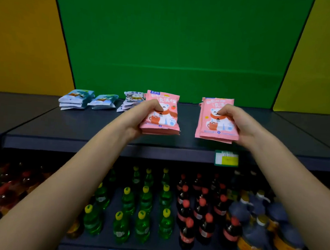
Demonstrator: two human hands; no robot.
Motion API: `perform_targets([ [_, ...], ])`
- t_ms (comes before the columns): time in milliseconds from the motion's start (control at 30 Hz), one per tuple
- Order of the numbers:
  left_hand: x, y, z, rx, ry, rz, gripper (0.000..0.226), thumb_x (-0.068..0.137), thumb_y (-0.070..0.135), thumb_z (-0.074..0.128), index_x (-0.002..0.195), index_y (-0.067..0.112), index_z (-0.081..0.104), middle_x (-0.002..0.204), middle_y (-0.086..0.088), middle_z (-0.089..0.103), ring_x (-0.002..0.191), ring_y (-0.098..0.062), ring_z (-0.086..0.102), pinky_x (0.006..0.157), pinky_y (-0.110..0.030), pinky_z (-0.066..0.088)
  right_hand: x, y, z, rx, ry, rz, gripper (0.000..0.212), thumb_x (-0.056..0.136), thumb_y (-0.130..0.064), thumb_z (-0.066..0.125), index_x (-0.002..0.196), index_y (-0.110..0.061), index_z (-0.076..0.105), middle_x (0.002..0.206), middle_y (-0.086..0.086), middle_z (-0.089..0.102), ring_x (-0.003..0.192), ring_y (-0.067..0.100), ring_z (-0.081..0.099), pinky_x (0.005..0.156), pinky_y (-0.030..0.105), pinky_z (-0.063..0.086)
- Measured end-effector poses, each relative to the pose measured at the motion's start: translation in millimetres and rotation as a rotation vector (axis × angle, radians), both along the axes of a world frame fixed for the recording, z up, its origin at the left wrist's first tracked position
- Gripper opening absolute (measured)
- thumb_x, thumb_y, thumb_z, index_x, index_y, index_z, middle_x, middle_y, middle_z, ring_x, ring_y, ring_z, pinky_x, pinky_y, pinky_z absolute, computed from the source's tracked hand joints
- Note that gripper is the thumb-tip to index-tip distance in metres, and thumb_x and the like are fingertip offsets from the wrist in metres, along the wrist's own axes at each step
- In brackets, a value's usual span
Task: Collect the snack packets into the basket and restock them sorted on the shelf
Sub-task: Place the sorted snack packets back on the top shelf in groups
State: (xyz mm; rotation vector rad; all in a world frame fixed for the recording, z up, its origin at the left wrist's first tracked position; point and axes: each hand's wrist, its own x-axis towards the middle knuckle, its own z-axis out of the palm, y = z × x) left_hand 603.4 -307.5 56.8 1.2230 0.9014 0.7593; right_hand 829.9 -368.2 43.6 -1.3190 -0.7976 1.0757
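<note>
two pink bear packet stacks (161,113) (216,120), print unreadable: my left hand (141,117) grips one, right hand (236,124) grips other, over shelf (82,127); 3 blue/grey piles (75,99) behind.

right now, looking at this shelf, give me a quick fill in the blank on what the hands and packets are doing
1. Each hand, left hand and right hand, grips a stack of ____ packets printed with a white bear.
2. The blue packets lie at the ____ end of the top shelf.
3. The green bottles below have ____ caps.

Missing words: pink; left; yellow
</note>
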Motion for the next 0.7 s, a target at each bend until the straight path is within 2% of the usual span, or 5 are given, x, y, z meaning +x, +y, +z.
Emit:
perform_targets([
  [200,71,94,2,0.014,0.102,-0.037,0.007,0.088,0.010,0.052,0.083,0.010,0.056,0.053,0.001,0.069,0.046,-0.008,0.064,0.057,-0.022,0.055,45,83,7,-0.029,-0.062,-0.022,0.012,0.085,-0.008,0.045,0.088,-0.006,0.056,0.054,0.005,0.069,0.045,0.016,0.066,0.042,0.025,0.054],
  [300,102,132,-5,-0.003,0.171,-0.053,0.007,0.090,0.010,0.052,0.084,0.010,0.056,0.049,0.002,0.067,0.042,-0.007,0.063,0.050,-0.021,0.054,63,116,3,-0.075,-0.114,-0.035,0.009,0.086,-0.008,0.049,0.084,-0.006,0.057,0.053,0.005,0.069,0.045,0.015,0.066,0.044,0.024,0.055],
  [467,134,170,-9,-0.033,0.189,-0.067,0.005,0.092,0.010,0.051,0.091,0.010,0.056,0.050,0.001,0.067,0.043,-0.008,0.063,0.053,-0.024,0.054,87,154,-10,-0.113,-0.177,-0.063,0.009,0.084,-0.009,0.052,0.084,-0.004,0.059,0.054,0.005,0.069,0.045,0.015,0.066,0.047,0.025,0.056],
  [633,154,181,-14,0.010,0.263,-0.065,0.016,0.096,0.008,0.046,0.081,0.006,0.053,0.043,0.001,0.063,0.036,-0.007,0.060,0.042,-0.022,0.052,97,173,-20,-0.139,-0.202,-0.071,0.010,0.086,-0.007,0.051,0.081,-0.002,0.059,0.050,0.006,0.067,0.041,0.014,0.064,0.042,0.022,0.053],
  [700,160,187,-19,0.076,0.312,-0.015,0.015,0.097,0.014,0.046,0.089,0.004,0.055,0.057,-0.003,0.068,0.049,-0.011,0.064,0.053,-0.023,0.054,99,179,-23,-0.150,-0.225,-0.072,0.009,0.085,-0.008,0.052,0.084,-0.002,0.059,0.049,0.006,0.066,0.039,0.015,0.063,0.042,0.022,0.053],
])
